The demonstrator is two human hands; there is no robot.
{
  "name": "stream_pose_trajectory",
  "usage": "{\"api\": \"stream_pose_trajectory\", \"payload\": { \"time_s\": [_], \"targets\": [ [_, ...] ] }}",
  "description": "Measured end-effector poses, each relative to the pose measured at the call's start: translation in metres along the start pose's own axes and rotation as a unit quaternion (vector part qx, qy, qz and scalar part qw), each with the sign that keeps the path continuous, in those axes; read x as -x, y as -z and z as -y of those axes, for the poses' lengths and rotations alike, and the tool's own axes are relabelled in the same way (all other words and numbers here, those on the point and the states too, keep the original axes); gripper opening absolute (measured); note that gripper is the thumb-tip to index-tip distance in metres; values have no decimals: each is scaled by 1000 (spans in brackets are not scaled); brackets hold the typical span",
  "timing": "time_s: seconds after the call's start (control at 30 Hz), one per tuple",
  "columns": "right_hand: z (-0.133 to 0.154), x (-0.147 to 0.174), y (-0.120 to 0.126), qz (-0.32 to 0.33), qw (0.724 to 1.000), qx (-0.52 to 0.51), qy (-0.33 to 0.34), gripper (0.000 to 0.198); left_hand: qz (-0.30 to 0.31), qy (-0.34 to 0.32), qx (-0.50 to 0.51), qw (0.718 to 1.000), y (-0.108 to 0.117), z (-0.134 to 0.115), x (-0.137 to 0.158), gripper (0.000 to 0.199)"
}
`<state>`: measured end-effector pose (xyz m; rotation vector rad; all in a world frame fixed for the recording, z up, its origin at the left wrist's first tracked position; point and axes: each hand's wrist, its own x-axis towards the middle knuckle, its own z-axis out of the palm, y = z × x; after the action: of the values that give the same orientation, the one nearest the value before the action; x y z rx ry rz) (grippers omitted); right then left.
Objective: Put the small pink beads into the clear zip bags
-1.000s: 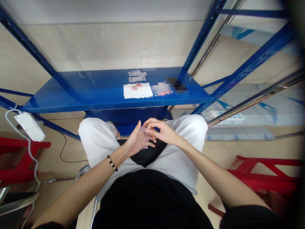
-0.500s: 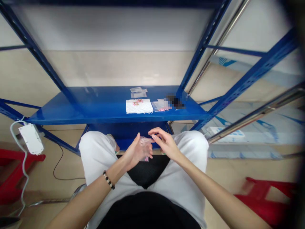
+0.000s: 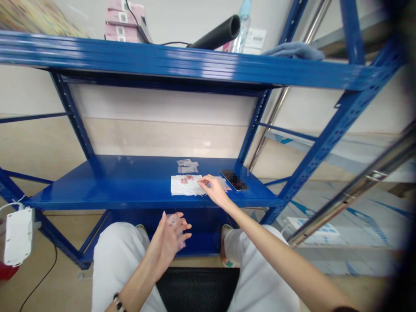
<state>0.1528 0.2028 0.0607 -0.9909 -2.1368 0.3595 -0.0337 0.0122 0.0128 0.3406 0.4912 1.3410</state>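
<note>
My left hand (image 3: pixel 164 249) is in front of the shelf edge, thumb up and fingers bent, holding a small clear plastic bag (image 3: pixel 173 221). A bit of pink shows low in the bag. My right hand (image 3: pixel 212 190) reaches over the shelf board, thumb and fingertips pinched together at the right edge of a crumpled white sheet (image 3: pixel 180 189). Whatever sits between those fingertips is too small to make out. On the sheet lies a little heap of small pink and reddish pieces (image 3: pixel 187 178). Another clear bag (image 3: pixel 225 183) is partly hidden behind my right hand.
Several flat clear bags (image 3: pixel 187 167) lie behind the sheet. A dark phone (image 3: pixel 233 179), partly pixelated, rests to the right. The blue upper shelf (image 3: pixel 156 60) crosses above, bearing pink boxes (image 3: pixel 125 21) and a black tube (image 3: pixel 217 32). A white power strip (image 3: pixel 18 236) hangs at left.
My right hand has moved from beside the bag up to the white sheet. My left hand keeps the bag, now lower left in view. The view has tilted up, showing the upper shelf.
</note>
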Motion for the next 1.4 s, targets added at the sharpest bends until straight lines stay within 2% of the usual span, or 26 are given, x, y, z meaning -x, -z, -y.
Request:
{"api": "stream_pose_trajectory", "payload": {
  "time_s": [0.03, 0.13, 0.27, 0.47, 0.6, 0.67, 0.73, 0.83, 0.9, 0.97, 1.03, 1.13, 1.4],
  "targets": [
    [-7, -18, -5, 25, 999, 46, -15, 15, -1, -8, 13, 1000, -2, -6, 1, 44],
    [-25, -58, -23, 51, 993, 91, -46, 9, -15, -58, 60, 996, -4, -32, 6, 46],
    [-43, -76, -45, 67, 987, 119, -91, 8, -48, -129, 80, 987, -2, -55, 11, 46],
    [-52, -81, -56, 83, 981, 138, -106, 10, 34, -90, 46, 994, -6, -42, 6, 52],
    [-33, -74, -45, 59, 986, 129, -82, 13, 32, -84, 47, 995, -2, -38, 5, 52],
    [-14, -58, -37, 19, 995, 81, -58, 13, 28, -80, 41, 996, 0, -34, 6, 52],
    [10, -28, -31, -15, 999, -17, -35, 12, 32, -65, 26, 997, 1, -27, 6, 52],
    [48, 39, -25, 14, 985, -165, -40, 18, 49, -21, -11, 999, 1, -11, 3, 51],
    [66, 87, -20, 18, 972, -221, -74, 23, 63, 18, -45, 997, 2, 1, 1, 52],
    [74, 128, -16, -19, 959, -252, -128, 25, 74, 57, -94, 991, 3, 9, 0, 51],
    [74, 156, -11, -54, 947, -265, -176, 25, 77, 86, -141, 983, 4, 16, 2, 49],
    [70, 170, -6, -68, 936, -276, -209, 25, 82, 122, -162, 976, 3, 25, 7, 48],
    [73, 164, -12, -16, 940, -309, -145, 20, 119, 192, -131, 965, 1, 50, 12, 53]
  ]
}}
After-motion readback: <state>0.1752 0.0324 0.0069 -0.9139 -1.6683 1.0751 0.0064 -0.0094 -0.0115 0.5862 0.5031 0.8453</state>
